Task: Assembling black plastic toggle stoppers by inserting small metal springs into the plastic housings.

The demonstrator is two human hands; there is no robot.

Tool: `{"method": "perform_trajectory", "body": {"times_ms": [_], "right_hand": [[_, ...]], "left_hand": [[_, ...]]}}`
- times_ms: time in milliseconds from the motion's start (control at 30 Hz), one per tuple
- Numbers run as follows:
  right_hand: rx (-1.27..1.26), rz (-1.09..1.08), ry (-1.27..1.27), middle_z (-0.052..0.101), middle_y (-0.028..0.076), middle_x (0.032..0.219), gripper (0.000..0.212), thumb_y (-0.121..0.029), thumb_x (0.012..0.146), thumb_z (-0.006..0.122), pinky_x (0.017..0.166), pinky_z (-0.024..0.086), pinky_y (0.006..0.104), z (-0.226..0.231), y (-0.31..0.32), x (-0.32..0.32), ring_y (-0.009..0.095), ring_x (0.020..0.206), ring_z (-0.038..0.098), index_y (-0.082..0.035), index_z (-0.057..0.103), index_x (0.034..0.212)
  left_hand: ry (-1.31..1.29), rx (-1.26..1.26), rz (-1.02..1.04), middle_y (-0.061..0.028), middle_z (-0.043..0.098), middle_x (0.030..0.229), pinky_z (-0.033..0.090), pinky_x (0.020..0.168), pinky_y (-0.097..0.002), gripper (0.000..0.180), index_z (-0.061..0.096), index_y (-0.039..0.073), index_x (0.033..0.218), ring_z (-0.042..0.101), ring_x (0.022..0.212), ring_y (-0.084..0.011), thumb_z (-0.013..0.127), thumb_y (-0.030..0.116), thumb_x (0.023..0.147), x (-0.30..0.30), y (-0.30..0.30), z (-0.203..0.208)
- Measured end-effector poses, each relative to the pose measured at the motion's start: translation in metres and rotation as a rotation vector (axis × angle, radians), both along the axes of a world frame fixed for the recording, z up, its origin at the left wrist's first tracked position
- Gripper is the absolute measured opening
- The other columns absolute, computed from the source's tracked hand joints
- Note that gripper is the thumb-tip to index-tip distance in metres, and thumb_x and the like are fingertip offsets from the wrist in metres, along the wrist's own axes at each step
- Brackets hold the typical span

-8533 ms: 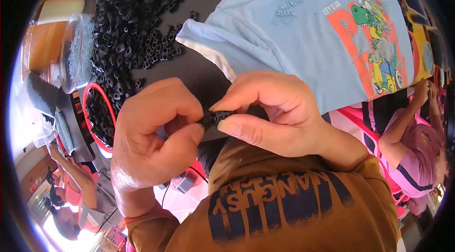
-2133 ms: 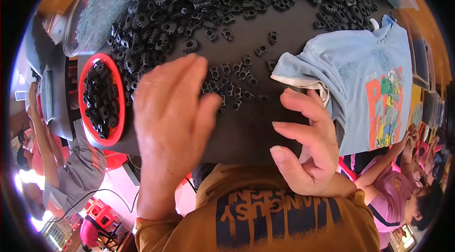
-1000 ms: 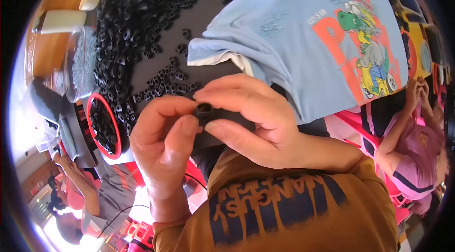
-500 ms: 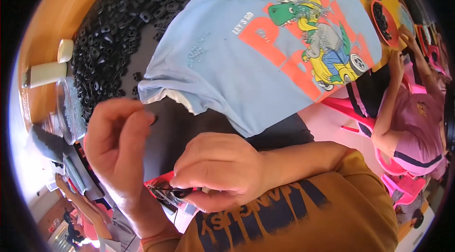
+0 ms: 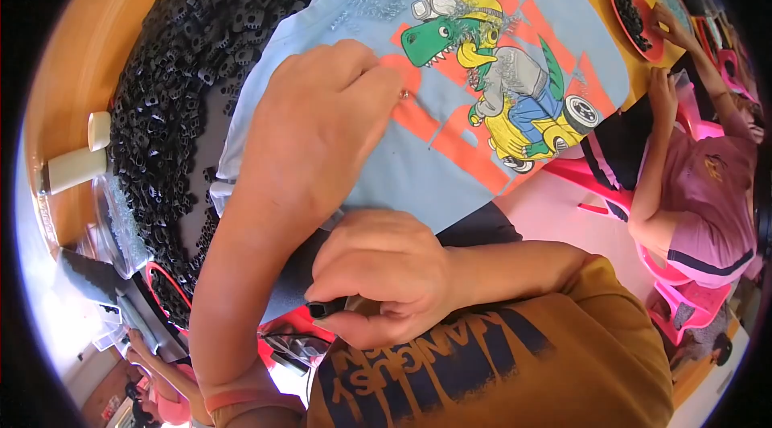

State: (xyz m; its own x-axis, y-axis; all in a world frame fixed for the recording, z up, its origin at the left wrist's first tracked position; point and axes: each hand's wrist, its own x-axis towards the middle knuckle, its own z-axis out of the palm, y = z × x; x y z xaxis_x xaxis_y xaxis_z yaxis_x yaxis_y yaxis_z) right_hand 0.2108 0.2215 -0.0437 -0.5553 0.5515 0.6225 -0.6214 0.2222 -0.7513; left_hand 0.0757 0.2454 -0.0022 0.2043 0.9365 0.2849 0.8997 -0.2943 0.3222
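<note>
My left hand [image 5: 318,118] reaches over a light blue T-shirt [image 5: 402,183] spread out with a dinosaur print. Its fingers are pinched together, and a tiny shiny piece, apparently a small metal spring [image 5: 404,95], shows at the tips. Heaps of such small springs [image 5: 394,6] lie on the shirt. Close to my body, my right hand [image 5: 382,275] is closed on a small black plastic clip part [image 5: 323,310], held between thumb and curled fingers. Left of the shirt is a large heap of black plastic clip parts [image 5: 165,98].
A white cylindrical container [image 5: 76,169] and a clear bag [image 5: 121,223] are at the left. At the right, a co-worker in a purple shirt [image 5: 696,187] sits by a red tray of black parts [image 5: 653,42]. Pink chairs [image 5: 683,311] stand there; another person [image 5: 165,380] is at lower left.
My left hand has moved up and right from beside the shirt to over its print. The right hand stays near my body, its black part turned. The view has shifted slightly.
</note>
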Motion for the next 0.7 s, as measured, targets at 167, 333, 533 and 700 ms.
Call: {"method": "perform_trajectory", "body": {"times_ms": [167,333,533,700], "right_hand": [[-0.015,-0.019,-0.039,0.061,0.01,0.081,0.027,-0.004,0.069,0.074,0.056,0.045,0.0327,0.003,-0.001,-0.001,0.025,0.066,0.06,0.0,0.064,0.094],[-0.035,0.075,-0.189,0.064,0.012,0.083,0.028,-0.001,0.072,0.073,0.06,0.047,0.0312,0.005,0.008,0.003,0.024,0.07,0.062,0.002,0.065,0.098],[0.007,0.038,-0.219,0.061,0.011,0.079,0.025,0.0,0.073,0.072,0.052,0.045,0.0289,0.01,0.005,-0.005,0.021,0.062,0.058,0.0,0.064,0.096],[0.099,0.103,-0.331,0.062,0.01,0.08,0.026,-0.002,0.073,0.073,0.05,0.044,0.0275,0.017,0.002,-0.006,0.019,0.061,0.058,0.0,0.065,0.098]], "left_hand": [[-0.052,0.082,0.053,-0.0104,0.056,0.077,0.043,0.06,-0.0369,0.014,0.058,0.003,0.083,0.054,0.067,-0.0281,0.065,0.001,0.072,-0.002,-0.01,-0.002],[-0.673,-0.117,0.48,-0.0005,0.06,0.082,0.043,0.061,-0.0189,0.01,0.058,0.001,0.092,0.054,0.069,-0.0045,0.06,-0.004,0.083,0.001,-0.052,0.027],[-1.108,-0.08,0.457,-0.0071,0.058,0.085,0.042,0.069,-0.0224,0.017,0.057,-0.002,0.088,0.054,0.077,-0.0125,0.057,-0.012,0.074,-0.007,-0.129,0.039],[-1.215,-0.086,0.474,-0.008,0.059,0.086,0.041,0.069,-0.0215,0.019,0.059,-0.003,0.091,0.054,0.076,-0.0114,0.059,-0.014,0.075,0.002,-0.159,0.035]]}}
